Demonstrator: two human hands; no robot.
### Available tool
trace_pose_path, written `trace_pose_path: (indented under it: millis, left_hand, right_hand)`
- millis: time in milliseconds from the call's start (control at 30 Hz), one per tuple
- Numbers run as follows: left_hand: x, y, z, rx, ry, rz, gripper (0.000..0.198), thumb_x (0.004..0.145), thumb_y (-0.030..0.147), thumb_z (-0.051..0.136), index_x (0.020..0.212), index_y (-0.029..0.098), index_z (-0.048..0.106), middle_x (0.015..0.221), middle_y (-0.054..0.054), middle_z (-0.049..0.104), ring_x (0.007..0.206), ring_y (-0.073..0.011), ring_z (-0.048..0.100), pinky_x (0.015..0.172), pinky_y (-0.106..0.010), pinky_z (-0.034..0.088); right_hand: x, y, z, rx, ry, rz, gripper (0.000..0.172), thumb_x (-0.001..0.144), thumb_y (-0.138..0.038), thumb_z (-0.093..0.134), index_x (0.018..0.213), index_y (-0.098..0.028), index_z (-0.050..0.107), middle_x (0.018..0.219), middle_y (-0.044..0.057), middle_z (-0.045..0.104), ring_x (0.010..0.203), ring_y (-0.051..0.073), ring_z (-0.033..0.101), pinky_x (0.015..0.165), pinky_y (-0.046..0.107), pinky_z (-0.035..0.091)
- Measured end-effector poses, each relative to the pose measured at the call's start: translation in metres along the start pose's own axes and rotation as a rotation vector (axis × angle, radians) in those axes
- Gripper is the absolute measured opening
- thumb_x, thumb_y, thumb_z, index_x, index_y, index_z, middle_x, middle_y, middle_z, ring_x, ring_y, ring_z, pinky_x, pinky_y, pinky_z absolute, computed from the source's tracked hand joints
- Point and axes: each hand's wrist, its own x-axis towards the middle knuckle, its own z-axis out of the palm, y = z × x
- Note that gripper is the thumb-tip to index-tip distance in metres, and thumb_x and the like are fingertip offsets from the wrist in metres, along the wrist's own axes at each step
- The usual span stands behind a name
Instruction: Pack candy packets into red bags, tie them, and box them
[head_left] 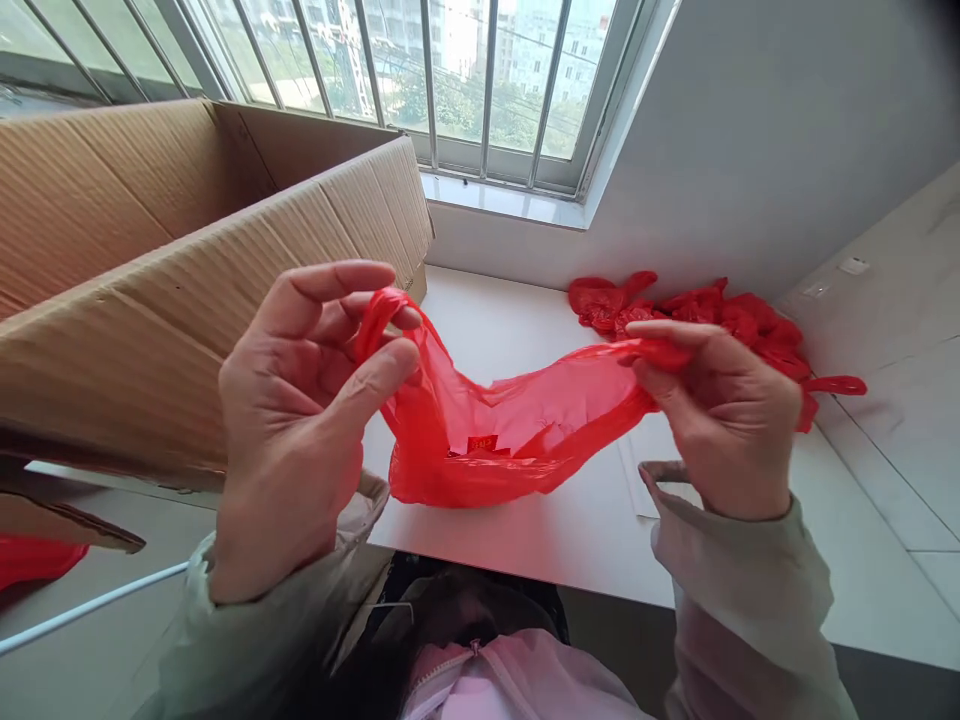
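A thin red plastic bag [480, 480] is stretched between my two hands above the white tabletop, its mouth spread wide. My left hand [307, 400] grips one handle loop, with the plastic caught between thumb and fingers. The other handle is pinched by my right hand [720, 410], thumb against the fingers. Inside the bag lies a small dark red item with gold markings [482, 443]; its kind I cannot make out.
At left stands a large open cardboard box [300, 240]. Several crumpled red plastic bags [697, 310] are heaped against the wall at the back right. Behind the table [480, 300] is a barred window [450, 90]. A white sheet [637, 465] lies partly hidden behind my right hand.
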Motion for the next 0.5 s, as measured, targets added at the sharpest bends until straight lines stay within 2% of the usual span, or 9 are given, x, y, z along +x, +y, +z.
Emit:
trace_pose_path:
  millis: [67, 133, 233, 300, 367, 433, 500]
  left_hand:
    - [0.007, 0.011, 0.005, 0.01, 0.001, 0.072, 0.031, 0.079, 0.019, 0.066, 0.106, 0.032, 0.064, 0.092, 0.004, 0.064, 0.091, -0.0151, 0.064, 0.079, -0.025, 0.057]
    - [0.008, 0.012, 0.005, 0.042, 0.006, 0.082, 0.032, 0.08, 0.02, 0.066, 0.109, 0.033, 0.063, 0.094, 0.003, 0.064, 0.091, -0.0158, 0.065, 0.076, -0.025, 0.057]
    - [0.002, -0.003, -0.006, 0.151, -0.117, 0.015, 0.032, 0.081, 0.029, 0.067, 0.112, 0.03, 0.061, 0.091, 0.003, 0.066, 0.081, -0.0163, 0.067, 0.068, -0.023, 0.058]
    - [-0.007, -0.019, -0.02, 0.24, -0.211, -0.026, 0.035, 0.079, 0.035, 0.069, 0.112, 0.026, 0.06, 0.088, 0.002, 0.066, 0.081, -0.0184, 0.068, 0.072, -0.025, 0.058]
    - [-0.02, -0.034, -0.04, 0.33, -0.184, -0.027, 0.052, 0.075, 0.04, 0.073, 0.122, 0.027, 0.055, 0.095, 0.001, 0.065, 0.085, -0.0199, 0.067, 0.081, -0.027, 0.058]
    - [-0.036, -0.05, -0.063, 0.438, -0.136, 0.012, 0.078, 0.068, 0.045, 0.078, 0.137, 0.03, 0.042, 0.114, -0.001, 0.06, 0.092, -0.0226, 0.065, 0.087, -0.03, 0.057]
    - [-0.051, -0.065, -0.084, 0.528, -0.151, 0.068, 0.105, 0.057, 0.053, 0.084, 0.145, 0.033, 0.029, 0.132, -0.006, 0.051, 0.107, -0.032, 0.06, 0.09, -0.038, 0.056]
  right_hand:
    - [0.009, -0.009, -0.002, 0.01, 0.084, -0.063, 0.022, 0.087, -0.024, 0.059, 0.107, -0.026, 0.068, 0.097, 0.001, 0.069, 0.084, 0.015, 0.066, 0.071, 0.029, 0.056]
    - [0.01, -0.012, -0.003, -0.032, 0.034, -0.064, 0.02, 0.087, -0.023, 0.059, 0.104, -0.026, 0.069, 0.098, 0.0, 0.07, 0.079, 0.014, 0.066, 0.069, 0.029, 0.057]
    - [0.001, -0.006, -0.007, -0.139, -0.087, -0.038, 0.018, 0.087, -0.023, 0.061, 0.102, -0.025, 0.07, 0.095, -0.001, 0.071, 0.072, 0.012, 0.065, 0.07, 0.028, 0.057]
    - [-0.008, 0.001, -0.014, -0.194, -0.126, -0.059, 0.019, 0.087, -0.026, 0.062, 0.106, -0.026, 0.069, 0.097, 0.0, 0.072, 0.074, 0.013, 0.066, 0.072, 0.029, 0.057]
    - [-0.018, 0.009, -0.025, -0.179, -0.195, -0.098, 0.031, 0.086, -0.032, 0.065, 0.117, -0.028, 0.065, 0.104, 0.002, 0.071, 0.083, 0.016, 0.066, 0.079, 0.032, 0.056]
    - [-0.027, 0.02, -0.037, -0.084, -0.247, -0.114, 0.051, 0.083, -0.042, 0.068, 0.131, -0.03, 0.054, 0.115, 0.005, 0.066, 0.1, 0.022, 0.064, 0.09, 0.04, 0.053]
    - [-0.036, 0.037, -0.045, 0.067, -0.266, -0.077, 0.072, 0.078, -0.056, 0.068, 0.141, -0.032, 0.042, 0.128, 0.009, 0.058, 0.118, 0.028, 0.055, 0.102, 0.048, 0.045]
